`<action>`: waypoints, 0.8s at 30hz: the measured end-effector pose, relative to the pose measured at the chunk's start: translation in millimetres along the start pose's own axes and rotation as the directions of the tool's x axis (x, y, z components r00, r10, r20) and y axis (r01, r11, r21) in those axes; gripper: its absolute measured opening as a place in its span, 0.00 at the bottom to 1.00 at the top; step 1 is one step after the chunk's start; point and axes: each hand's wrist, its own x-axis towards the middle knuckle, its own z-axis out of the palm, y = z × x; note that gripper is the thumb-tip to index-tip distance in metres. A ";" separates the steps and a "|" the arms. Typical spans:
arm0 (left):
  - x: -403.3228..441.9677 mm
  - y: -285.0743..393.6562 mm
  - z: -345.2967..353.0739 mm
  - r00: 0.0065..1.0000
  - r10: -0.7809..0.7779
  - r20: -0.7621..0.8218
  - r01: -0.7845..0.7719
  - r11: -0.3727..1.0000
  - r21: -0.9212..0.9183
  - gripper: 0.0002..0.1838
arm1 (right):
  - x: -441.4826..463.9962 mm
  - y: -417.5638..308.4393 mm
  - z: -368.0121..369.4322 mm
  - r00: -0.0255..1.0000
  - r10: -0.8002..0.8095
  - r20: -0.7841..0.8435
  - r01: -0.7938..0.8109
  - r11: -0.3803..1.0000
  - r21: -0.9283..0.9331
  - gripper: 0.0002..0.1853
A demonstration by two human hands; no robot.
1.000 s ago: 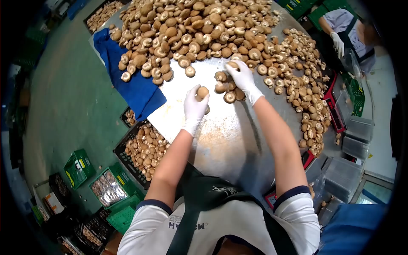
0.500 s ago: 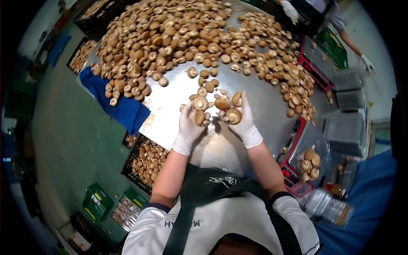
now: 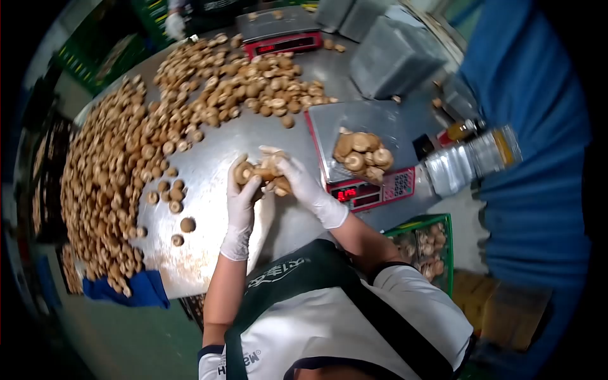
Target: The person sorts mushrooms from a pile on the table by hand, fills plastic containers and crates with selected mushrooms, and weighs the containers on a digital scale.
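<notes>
White gloves cover both your hands, which are close together over the metal table point(image 3: 209, 158), the handful between them. Your left hand point(image 3: 241, 206) is curled around several shiitake mushrooms point(image 3: 266, 172), its thumb pressing them from your side. Your right hand point(image 3: 303, 180) comes in from the other side with its fingers bent around the far part of the same bunch; which mushrooms each fingertip pinches cannot be told, as the caps and stems overlap. The bunch stretches roughly crosswise, from palm to palm, with caps turned several ways.

Just beyond your right hand, to your right, sits a red digital scale point(image 3: 322, 142), so that hand is the nearer one to it. Its lit display faces your side, and its platform carries a group of larger mushrooms point(image 3: 361, 154) on clear plastic; whether that is a bag or a tray is hard to tell.

To your left, a few loose mushrooms point(image 3: 187, 224) lie apart on the metal, and past them the big heap point(image 3: 107, 171) curves along the far side. A blue cloth point(image 3: 126, 288) lies at the table's left edge. Farther off stand a second scale point(image 3: 282, 44) and stacked clear containers point(image 3: 392, 60), with a co-worker's gloved hand point(image 3: 175, 26) beyond the heap. Low on your right is a green crate point(image 3: 451, 253).
</notes>
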 end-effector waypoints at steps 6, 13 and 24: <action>41.2 9.0 134.0 0.897 0.103 0.429 -0.186 0.970 0.155 0.29 | -55.6 -84.3 -81.5 0.868 -0.356 -0.347 0.272 0.924 -0.268 0.19; 50.6 -3.3 167.5 0.863 0.114 0.493 -0.294 0.905 0.306 0.27 | -108.9 -98.6 -122.7 0.671 -0.471 -0.573 0.241 0.869 -0.432 0.18; 50.6 -31.7 90.3 0.924 -0.227 0.308 0.234 0.972 0.016 0.28 | -116.9 -79.2 -124.4 0.717 -0.466 -0.519 0.050 0.777 -0.628 0.17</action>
